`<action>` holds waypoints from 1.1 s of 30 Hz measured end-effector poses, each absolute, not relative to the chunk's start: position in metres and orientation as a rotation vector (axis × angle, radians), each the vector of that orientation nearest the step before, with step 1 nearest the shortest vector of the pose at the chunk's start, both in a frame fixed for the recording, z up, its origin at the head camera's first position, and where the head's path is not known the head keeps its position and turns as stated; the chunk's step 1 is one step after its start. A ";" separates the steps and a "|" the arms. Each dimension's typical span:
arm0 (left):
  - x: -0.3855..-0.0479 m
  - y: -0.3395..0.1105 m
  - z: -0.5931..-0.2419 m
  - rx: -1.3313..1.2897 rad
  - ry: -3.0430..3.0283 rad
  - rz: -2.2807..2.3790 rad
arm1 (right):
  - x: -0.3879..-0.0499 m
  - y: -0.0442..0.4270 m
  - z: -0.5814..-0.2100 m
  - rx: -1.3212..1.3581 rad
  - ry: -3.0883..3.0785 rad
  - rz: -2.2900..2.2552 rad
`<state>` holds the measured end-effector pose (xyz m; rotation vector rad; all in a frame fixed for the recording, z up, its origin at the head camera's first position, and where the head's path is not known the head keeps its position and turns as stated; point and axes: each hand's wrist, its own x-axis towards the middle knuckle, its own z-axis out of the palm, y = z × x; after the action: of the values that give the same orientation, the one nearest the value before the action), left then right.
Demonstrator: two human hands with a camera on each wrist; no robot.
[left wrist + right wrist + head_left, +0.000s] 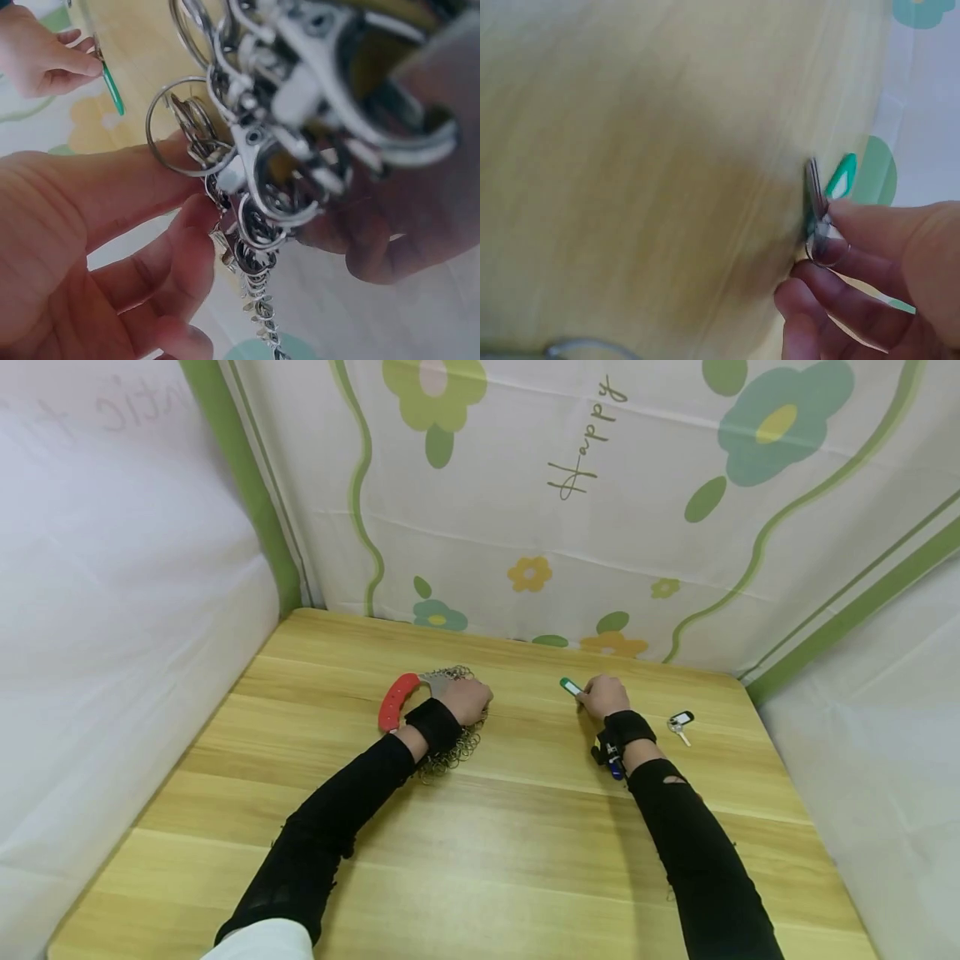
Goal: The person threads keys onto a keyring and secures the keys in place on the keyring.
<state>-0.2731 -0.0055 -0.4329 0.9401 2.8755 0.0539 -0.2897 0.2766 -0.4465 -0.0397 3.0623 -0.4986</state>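
A large ring with a red handle (395,702) lies on the table, strung with many metal clips and split rings (444,762). My left hand (467,700) is over its right side. In the left wrist view its fingers (161,180) hold the cluster of metal clips (251,161) by a split ring. To the right, my right hand (606,695) pinches a small key ring with a green tag (570,686) just above the table. A silver key (814,178) hangs on that ring beside the tag, seen in the right wrist view.
A key with a black tag (682,718) lies on the wooden table (480,860) to the right of the right hand. White fabric walls (480,510) with a flower print stand at the back and sides.
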 end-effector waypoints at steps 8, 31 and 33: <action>-0.284 -0.002 -0.449 0.930 2.848 0.186 | -0.290 0.274 -0.447 -0.066 3.084 -0.488; -0.272 -0.006 -0.424 0.797 2.748 0.344 | -0.267 0.238 -0.435 -0.108 3.092 -0.886; -0.271 -0.008 -0.421 0.784 2.746 0.371 | -0.265 0.235 -0.434 -0.124 3.077 -0.944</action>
<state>-0.2709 -0.0078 -0.4214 0.7836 2.7463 0.3715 -0.2646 0.2352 -0.4342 -0.1237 3.0769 -0.9441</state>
